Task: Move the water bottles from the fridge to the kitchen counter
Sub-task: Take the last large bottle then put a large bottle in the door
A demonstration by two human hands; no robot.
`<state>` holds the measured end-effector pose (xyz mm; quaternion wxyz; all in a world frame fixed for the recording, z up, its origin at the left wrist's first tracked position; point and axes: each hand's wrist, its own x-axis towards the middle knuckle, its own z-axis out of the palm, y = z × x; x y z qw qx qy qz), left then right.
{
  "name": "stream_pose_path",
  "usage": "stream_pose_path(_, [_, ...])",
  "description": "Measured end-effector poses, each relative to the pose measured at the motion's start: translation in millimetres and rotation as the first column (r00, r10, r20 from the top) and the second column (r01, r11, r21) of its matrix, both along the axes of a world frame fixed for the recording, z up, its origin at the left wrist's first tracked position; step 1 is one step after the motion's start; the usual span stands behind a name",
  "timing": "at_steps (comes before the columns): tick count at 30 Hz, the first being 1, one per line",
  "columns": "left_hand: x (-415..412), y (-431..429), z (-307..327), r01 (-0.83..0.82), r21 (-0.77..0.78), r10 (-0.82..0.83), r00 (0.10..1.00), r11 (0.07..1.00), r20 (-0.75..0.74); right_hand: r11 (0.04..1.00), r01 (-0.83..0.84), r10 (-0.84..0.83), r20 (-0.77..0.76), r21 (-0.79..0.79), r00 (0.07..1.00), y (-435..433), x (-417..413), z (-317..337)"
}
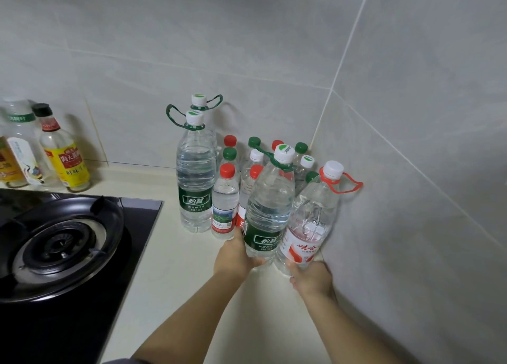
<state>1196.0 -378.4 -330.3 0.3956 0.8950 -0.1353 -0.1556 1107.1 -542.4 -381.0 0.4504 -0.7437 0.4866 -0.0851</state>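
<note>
L hand (236,256) grips green-label 怡寶 btl (270,199), R hand (311,277) grips red-label btl (310,221), at counter (178,281) corner

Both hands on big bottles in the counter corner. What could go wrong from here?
1. The left hand grips the tilted green-label bottle near its base; top-heavy, it could tip into the small red-cap bottle and topple the packed cluster.
2. The right hand holds the leaning red-label bottle low, close to the wall; it might slip or bump when set down.
</note>
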Motion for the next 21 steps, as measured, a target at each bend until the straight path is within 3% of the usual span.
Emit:
stream_pose_path(4, [-1, -2, 1, -0.013, 0.018, 0.013, 1.0, 1.0, -0.003, 0.996, -0.032, 0.024, -0.094, -0.089, 0.995, 1, 4, 8])
stream_pose_path(12, [-25, 10, 8, -0.049, 0.042, 0.051, 0.998, 0.998, -0.04, 0.974, -0.193, 0.161, -0.237, -0.12, 0.958, 25, -13, 43])
stream_pose_path(15, [-49, 51, 23, -0.038, 0.107, 0.044, 0.998, 0.994, -0.05, 0.903, -0.415, 0.341, -0.403, -0.111, 0.849, 63, -29, 68])
stream_pose_path(17, [-59, 82, 27, -0.037, 0.129, 0.043, 0.998, 0.991, -0.044, 0.867, -0.492, 0.42, -0.414, -0.081, 0.807, 86, -33, 75])
stream_pose_path(21, [-89, 199, 64, -0.159, 0.204, 0.16, 0.987, 0.966, 0.013, 0.599, -0.787, 0.656, -0.471, -0.152, 0.59, 164, -38, 101])
